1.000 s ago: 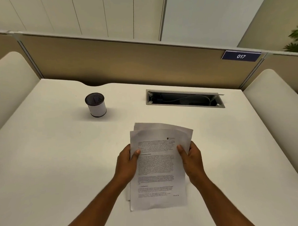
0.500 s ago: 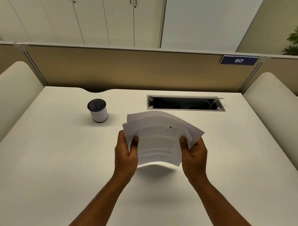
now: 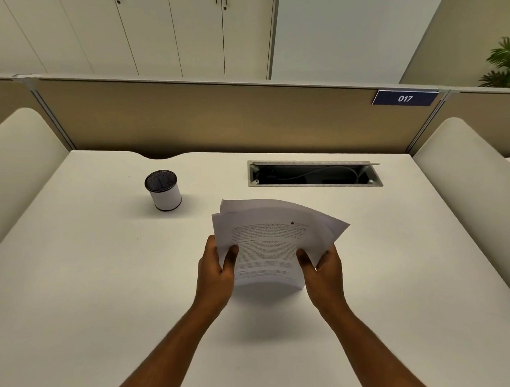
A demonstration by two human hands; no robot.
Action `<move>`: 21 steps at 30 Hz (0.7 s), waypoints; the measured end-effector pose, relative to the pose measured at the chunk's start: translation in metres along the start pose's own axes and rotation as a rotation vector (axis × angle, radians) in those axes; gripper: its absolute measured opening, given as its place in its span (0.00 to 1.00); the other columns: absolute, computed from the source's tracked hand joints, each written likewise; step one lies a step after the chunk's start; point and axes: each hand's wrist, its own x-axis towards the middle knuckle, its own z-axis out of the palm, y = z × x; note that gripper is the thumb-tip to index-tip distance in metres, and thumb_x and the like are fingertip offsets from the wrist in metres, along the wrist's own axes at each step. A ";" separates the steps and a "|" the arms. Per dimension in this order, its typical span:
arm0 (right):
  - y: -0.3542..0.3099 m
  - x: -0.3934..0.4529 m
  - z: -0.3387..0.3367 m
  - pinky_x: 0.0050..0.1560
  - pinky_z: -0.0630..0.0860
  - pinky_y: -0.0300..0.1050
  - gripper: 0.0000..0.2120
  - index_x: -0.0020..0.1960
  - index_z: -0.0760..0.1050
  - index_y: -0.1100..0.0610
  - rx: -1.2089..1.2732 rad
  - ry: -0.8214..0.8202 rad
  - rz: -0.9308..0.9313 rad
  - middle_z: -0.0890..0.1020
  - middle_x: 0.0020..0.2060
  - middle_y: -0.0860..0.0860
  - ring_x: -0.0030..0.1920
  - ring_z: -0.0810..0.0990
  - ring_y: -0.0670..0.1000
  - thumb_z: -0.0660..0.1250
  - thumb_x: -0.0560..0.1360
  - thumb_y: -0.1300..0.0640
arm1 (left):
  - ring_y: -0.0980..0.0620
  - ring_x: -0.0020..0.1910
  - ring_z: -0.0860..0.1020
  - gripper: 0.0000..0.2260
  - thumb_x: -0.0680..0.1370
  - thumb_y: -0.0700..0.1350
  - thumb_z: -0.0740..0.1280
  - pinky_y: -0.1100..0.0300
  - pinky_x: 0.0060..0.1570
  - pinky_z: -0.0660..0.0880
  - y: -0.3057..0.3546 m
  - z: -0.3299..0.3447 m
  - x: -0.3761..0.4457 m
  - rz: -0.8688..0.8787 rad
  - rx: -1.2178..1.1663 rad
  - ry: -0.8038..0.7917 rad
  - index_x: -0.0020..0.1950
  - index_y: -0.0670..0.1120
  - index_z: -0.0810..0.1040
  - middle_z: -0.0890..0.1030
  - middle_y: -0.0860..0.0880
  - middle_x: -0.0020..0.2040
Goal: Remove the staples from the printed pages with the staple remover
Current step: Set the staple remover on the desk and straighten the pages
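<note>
A stack of printed pages [image 3: 271, 236] is held above the white desk [image 3: 106, 287], bowed upward and fanned at the far corners. My left hand [image 3: 215, 271] grips its left edge, thumb on top. My right hand [image 3: 324, 267] grips the right edge in the same way. No staples can be made out on the sheets at this size. No staple remover shows on the desk; a white pen cup with a dark mesh rim [image 3: 163, 190] stands at the far left, with something dark inside it.
An open cable tray [image 3: 314, 176] is sunk into the desk behind the pages. A tan partition [image 3: 215, 119] with a blue "017" sign [image 3: 404, 99] closes the far edge. Rounded white side panels [image 3: 15, 162] flank the desk.
The pages went from lying flat on the desk to lifted in both hands and bowed. The view tilted upward, showing more of the cabinets.
</note>
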 end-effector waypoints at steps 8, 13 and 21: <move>0.009 0.024 -0.046 0.43 0.82 0.39 0.08 0.54 0.80 0.52 0.015 0.091 0.056 0.88 0.46 0.45 0.46 0.87 0.47 0.71 0.79 0.63 | 0.61 0.55 0.81 0.11 0.81 0.53 0.67 0.69 0.52 0.78 -0.016 0.009 -0.001 -0.048 0.012 -0.051 0.61 0.54 0.73 0.82 0.59 0.55; 0.027 0.037 -0.100 0.46 0.81 0.48 0.10 0.59 0.80 0.55 -0.096 -0.004 0.322 0.87 0.54 0.53 0.52 0.86 0.56 0.71 0.79 0.61 | 0.53 0.52 0.82 0.05 0.81 0.42 0.67 0.61 0.52 0.76 -0.064 -0.001 -0.006 -0.221 0.293 0.049 0.57 0.47 0.78 0.82 0.53 0.50; 0.079 0.018 -0.123 0.44 0.82 0.51 0.13 0.63 0.78 0.59 -0.336 0.024 0.586 0.85 0.49 0.54 0.47 0.85 0.58 0.68 0.79 0.64 | 0.47 0.47 0.81 0.07 0.78 0.34 0.66 0.57 0.51 0.77 -0.106 -0.025 -0.018 -0.290 0.529 0.068 0.53 0.42 0.80 0.83 0.48 0.48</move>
